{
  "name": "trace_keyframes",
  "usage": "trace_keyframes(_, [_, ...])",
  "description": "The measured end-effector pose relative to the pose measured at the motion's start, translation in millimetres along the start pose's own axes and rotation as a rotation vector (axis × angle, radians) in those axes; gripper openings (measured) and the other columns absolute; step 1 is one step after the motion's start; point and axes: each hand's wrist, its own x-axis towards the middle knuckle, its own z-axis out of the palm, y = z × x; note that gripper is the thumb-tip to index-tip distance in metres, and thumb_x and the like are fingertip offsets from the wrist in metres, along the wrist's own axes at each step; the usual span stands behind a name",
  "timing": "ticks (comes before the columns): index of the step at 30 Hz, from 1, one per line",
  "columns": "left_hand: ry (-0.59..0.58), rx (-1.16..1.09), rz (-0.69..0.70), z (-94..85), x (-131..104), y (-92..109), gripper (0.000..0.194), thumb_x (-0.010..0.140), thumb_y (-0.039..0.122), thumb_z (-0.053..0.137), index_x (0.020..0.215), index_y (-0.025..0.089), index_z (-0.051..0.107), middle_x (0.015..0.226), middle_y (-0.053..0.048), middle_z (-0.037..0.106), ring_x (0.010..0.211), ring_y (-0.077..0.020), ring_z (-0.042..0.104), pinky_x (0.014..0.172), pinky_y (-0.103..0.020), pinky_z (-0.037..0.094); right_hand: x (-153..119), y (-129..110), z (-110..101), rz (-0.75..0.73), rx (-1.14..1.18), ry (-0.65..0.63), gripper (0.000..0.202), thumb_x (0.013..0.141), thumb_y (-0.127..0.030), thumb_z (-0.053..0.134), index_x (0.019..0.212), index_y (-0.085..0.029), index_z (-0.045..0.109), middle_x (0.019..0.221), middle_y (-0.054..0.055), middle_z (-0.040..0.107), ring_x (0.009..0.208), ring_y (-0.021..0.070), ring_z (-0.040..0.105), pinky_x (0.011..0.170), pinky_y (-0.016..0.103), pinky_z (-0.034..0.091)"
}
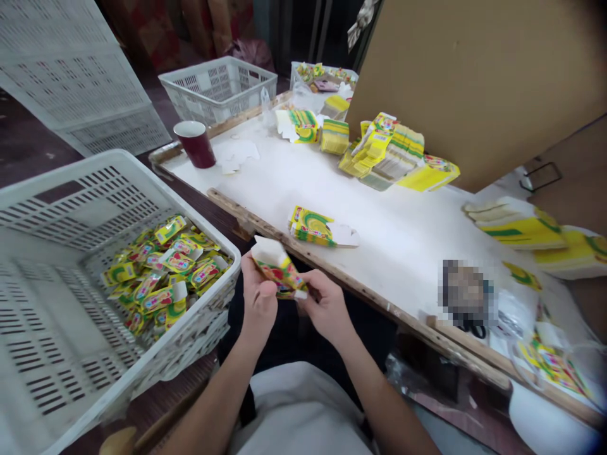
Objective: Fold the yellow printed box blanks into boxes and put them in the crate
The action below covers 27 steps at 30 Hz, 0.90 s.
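A small yellow, red and green printed carton [279, 268] is held over my lap, its white end flap standing up at the left. My left hand [258, 300] is closed around its left side, thumb on top. The fingers of my right hand [325, 303] pinch its lower right end. Just beyond my hands, another carton [310, 226] lies on the white table [265, 183], white flaps stretched out to the right. Left of me, a white plastic crate [215, 284] holds many similar small cartons [165, 272].
A maroon cup [195, 145] stands at the table's left end beside white paper scraps [239, 151]. Stacks of flat cartons [389, 151] lie toward the back. Another crate [220, 85] sits behind. A large cardboard sheet [455, 82] rises at the right, with scissors handles [472, 330] near the front edge.
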Motion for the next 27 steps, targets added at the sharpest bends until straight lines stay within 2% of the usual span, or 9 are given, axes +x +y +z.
trace_keyframes(4, [-0.030,0.131,0.012,-4.3,2,10,0.025,0.080,0.038,0.062,0.094,0.018,0.061,0.089,-0.002,0.064,0.079,-0.0144,0.060,0.076,-0.026,0.049,5,-2,-23,-0.110,-0.128,0.101,0.017,0.075,-0.014,0.063,0.085,-0.023,0.073,0.070,0.000,0.058,0.065,0.0145,0.055,0.059,0.027,0.044])
trace_keyframes(8, [-0.003,0.190,0.192,-13.3,9,33,0.052,0.074,0.030,0.068,0.123,0.022,0.049,0.122,-0.009,0.054,0.111,-0.0211,0.054,0.099,-0.036,0.040,6,-4,-38,-0.251,-0.509,0.277,0.036,0.082,-0.010,0.053,0.102,-0.033,0.071,0.077,0.003,0.055,0.074,0.0179,0.052,0.067,0.033,0.046])
trace_keyframes(11, [-0.227,0.452,0.264,-18.2,11,47,0.083,0.056,0.035,0.081,0.129,0.022,0.045,0.132,-0.011,0.048,0.125,-0.0304,0.042,0.107,-0.045,0.031,3,-10,-38,-0.398,-0.764,0.244,0.039,0.084,-0.009,0.051,0.104,-0.037,0.070,0.081,0.005,0.057,0.081,0.0215,0.049,0.075,0.040,0.044])
trace_keyframes(13, [-0.469,0.608,0.189,-18.5,10,48,0.083,0.052,0.038,0.082,0.127,0.023,0.048,0.126,-0.012,0.054,0.119,-0.0329,0.048,0.101,-0.047,0.037,-1,-16,-35,-0.483,-0.790,0.124,0.040,0.084,-0.009,0.052,0.102,-0.040,0.070,0.082,0.005,0.057,0.083,0.0218,0.050,0.079,0.042,0.043])
trace_keyframes(15, [-0.599,0.644,0.063,-16.9,8,44,0.066,0.061,0.039,0.076,0.120,0.024,0.051,0.115,-0.010,0.061,0.105,-0.0301,0.058,0.088,-0.043,0.046,-4,-20,-31,-0.485,-0.730,0.095,0.041,0.084,-0.013,0.054,0.108,-0.043,0.066,0.092,0.005,0.057,0.093,0.0232,0.051,0.086,0.044,0.042])
trace_keyframes(18, [-0.567,0.696,-0.038,-12.6,6,35,0.050,0.068,0.037,0.070,0.112,0.023,0.050,0.099,-0.006,0.065,0.089,-0.0257,0.063,0.074,-0.037,0.050,-4,-21,-27,-0.300,-0.507,0.259,0.064,0.081,-0.027,0.060,0.139,-0.036,0.035,0.131,0.008,0.044,0.124,0.0291,0.039,0.099,0.049,0.037])
trace_keyframes(20, [-0.554,0.743,0.005,-8.9,4,31,0.051,0.066,0.036,0.071,0.111,0.023,0.048,0.097,-0.005,0.064,0.087,-0.0251,0.063,0.073,-0.036,0.050,-2,-18,-25,-0.127,-0.299,0.280,0.075,0.082,-0.037,0.058,0.146,-0.027,0.019,0.145,0.010,0.032,0.132,0.0292,0.033,0.103,0.048,0.036])
trace_keyframes(24, [-0.629,0.690,0.232,-2.5,0,28,0.066,0.069,0.025,0.066,0.127,0.024,0.034,0.117,-0.008,0.056,0.103,-0.0239,0.058,0.085,-0.035,0.047,5,-12,-16,0.138,0.254,-0.002,0.052,0.088,-0.041,0.048,0.137,-0.024,0.040,0.140,0.007,0.045,0.122,0.0250,0.049,0.101,0.041,0.042])
trace_keyframes(27, [-0.609,0.657,0.382,-1.3,0,24,0.063,0.069,0.016,0.062,0.124,0.025,0.034,0.113,-0.007,0.054,0.102,-0.0217,0.057,0.085,-0.033,0.046,10,-10,-11,0.301,0.547,-0.163,0.052,0.083,-0.046,0.056,0.130,-0.024,0.050,0.130,0.007,0.056,0.114,0.0254,0.056,0.097,0.041,0.046])
